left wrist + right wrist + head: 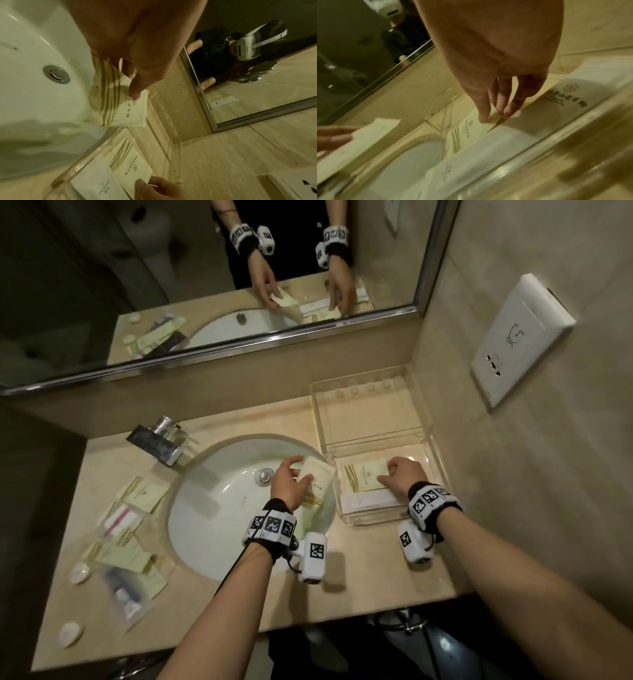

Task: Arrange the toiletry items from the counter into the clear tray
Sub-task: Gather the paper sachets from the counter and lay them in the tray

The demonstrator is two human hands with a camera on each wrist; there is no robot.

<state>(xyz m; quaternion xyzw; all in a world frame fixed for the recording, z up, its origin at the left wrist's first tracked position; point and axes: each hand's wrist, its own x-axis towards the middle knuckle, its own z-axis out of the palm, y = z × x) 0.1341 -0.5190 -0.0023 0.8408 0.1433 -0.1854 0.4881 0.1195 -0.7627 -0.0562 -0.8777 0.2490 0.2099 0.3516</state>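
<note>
One packet (318, 474) in left hand (287, 484), beside tray (373, 516)

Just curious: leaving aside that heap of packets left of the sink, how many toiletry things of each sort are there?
Striped packets: 2 (one in the left hand, one in the tray)
White packet: 1 (in the tray)
Round white discs: 2 (, on the counter)
Total: 5

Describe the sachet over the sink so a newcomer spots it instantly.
Start at the white sink basin. Above its right rim, beside the clear tray, the left grip holds a cream sachet with gold stripes. It's the only one held aloft.
</note>
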